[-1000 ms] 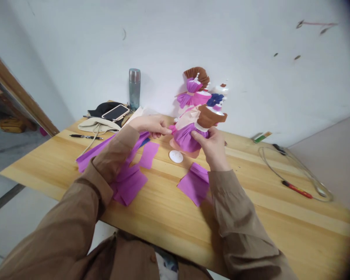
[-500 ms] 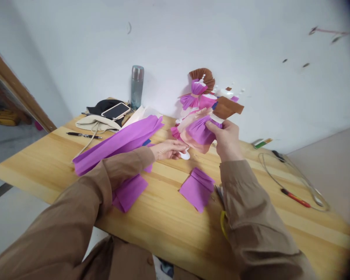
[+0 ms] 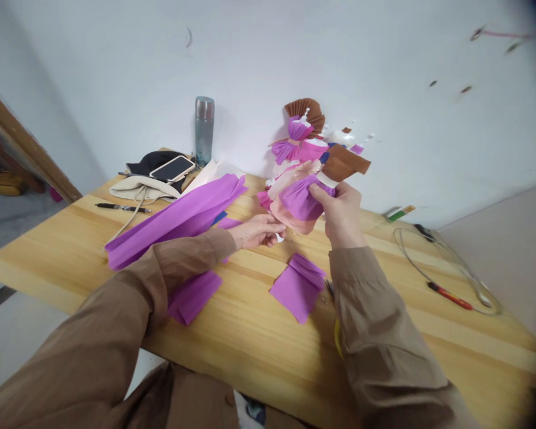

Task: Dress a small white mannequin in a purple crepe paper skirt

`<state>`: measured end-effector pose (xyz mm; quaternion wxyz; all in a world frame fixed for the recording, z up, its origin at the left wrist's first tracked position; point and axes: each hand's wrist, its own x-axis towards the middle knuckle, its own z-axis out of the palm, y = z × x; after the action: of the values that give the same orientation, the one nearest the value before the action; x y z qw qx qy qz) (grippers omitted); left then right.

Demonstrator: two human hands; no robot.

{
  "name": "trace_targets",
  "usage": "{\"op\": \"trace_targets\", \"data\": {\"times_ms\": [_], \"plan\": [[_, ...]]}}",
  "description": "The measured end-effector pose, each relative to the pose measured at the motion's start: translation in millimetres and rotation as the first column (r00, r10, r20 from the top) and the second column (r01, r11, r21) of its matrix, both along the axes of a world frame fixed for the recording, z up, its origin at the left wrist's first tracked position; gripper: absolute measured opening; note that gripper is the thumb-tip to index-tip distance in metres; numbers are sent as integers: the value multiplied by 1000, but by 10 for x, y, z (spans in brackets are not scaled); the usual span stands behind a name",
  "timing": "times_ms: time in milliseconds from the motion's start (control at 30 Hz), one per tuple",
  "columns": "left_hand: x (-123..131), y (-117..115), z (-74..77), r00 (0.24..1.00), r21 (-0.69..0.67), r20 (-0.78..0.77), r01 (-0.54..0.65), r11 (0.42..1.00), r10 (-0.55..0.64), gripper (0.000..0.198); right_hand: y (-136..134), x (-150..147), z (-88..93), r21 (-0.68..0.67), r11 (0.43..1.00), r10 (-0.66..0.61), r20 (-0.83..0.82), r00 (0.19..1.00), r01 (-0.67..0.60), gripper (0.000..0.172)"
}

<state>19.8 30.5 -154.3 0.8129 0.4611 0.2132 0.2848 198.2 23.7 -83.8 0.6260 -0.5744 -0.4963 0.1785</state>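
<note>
Gathered purple paper (image 3: 302, 199) with a white band and a brown piece (image 3: 347, 164) above it is pinched in my right hand (image 3: 343, 211). Peach ruffled paper (image 3: 295, 221) shows beneath the purple. To its lower left, my left hand (image 3: 259, 231) has its fingers closed on a small white item (image 3: 279, 237), mostly covered by the fingers. Behind are pink, purple and brown paper pieces with a pleated brown fan (image 3: 315, 113) against the wall. A folded purple square (image 3: 299, 289) lies on the wooden table (image 3: 250, 333) below my hands.
Long purple paper (image 3: 174, 223) lies at the left, near a pen (image 3: 122, 207), a phone (image 3: 173, 169) and a grey bottle (image 3: 204, 134). At the right are a cable (image 3: 411, 259) and a red-handled tool (image 3: 449, 295). Yellow-handled scissors (image 3: 337, 338) are partly under my right forearm.
The view has shifted slightly, moving the whole scene a little left. Less of the white item shows at my left fingertips. My right hand keeps its hold on the purple paper.
</note>
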Motion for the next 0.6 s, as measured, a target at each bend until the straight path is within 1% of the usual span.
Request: {"op": "trace_targets", "data": {"times_ms": [67,133,267,400,500,600], "plan": [[21,-30,-4,1000,1,-7,10,1000,-10,35,-7,-11,-19,5,1000,21,9,1000,-21,23],[45,-47,-17,1000,-2,-14,-8,1000,8,35,-11,-21,-33,1,999,44,19,999,-44,22],[65,-47,-43,999,1,-13,-45,999,45,30,-1,-14,-46,40,999,13,29,999,-14,22],[47,-28,-43,1000,-2,-2,-19,1000,19,32,4,-9,-42,53,999,6,34,999,-7,22],[26,-4,-39,1000,-5,27,0,1000,0,34,-11,-23,-26,46,999,12,50,999,-14,21],[6,30,-40,995,-13,87,-38,999,39,33,-29,-33,-3,23,1000,17,44,999,-19,23]]}}
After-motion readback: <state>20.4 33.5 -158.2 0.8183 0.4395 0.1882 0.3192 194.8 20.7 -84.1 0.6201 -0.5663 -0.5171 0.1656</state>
